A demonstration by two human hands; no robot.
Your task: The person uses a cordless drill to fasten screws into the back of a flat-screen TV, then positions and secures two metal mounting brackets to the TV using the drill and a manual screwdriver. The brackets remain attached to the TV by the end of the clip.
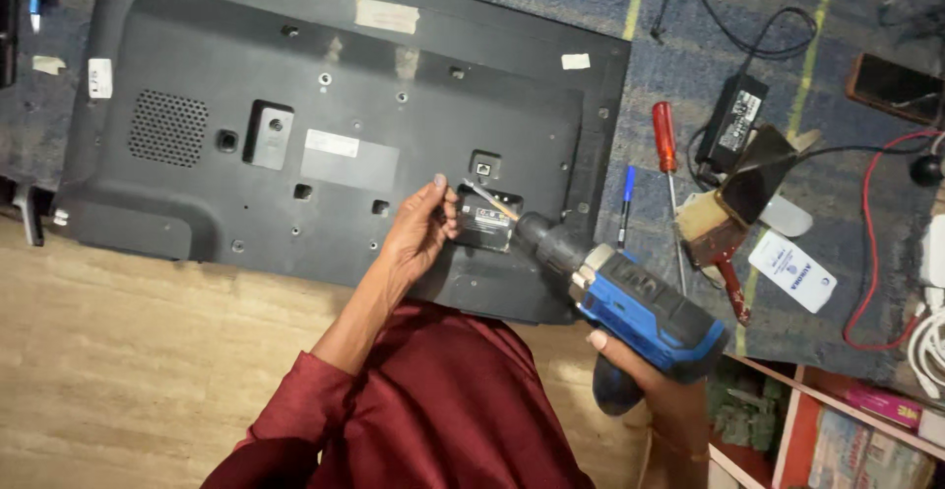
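Note:
A flat-screen television (pixel 207 56) lies face down, its dark plastic back panel up. My right hand (pixel 630 356) grips the handle of a blue and black cordless drill (pixel 630 302), whose long bit (pixel 489 199) points at the panel near a small label plate. My left hand (pixel 421 228) rests on the back panel and pinches the bit near its tip with thumb and fingers. A dark red sleeve covers my left arm.
A red-handled screwdriver (pixel 666 139), a blue pen (pixel 627 194), a paintbrush (pixel 704 233), a black power adapter (pixel 733 120) with cables, a white card (pixel 792 270) and a phone (pixel 891 85) lie on the blue mat to the right. Wooden floor lies at left.

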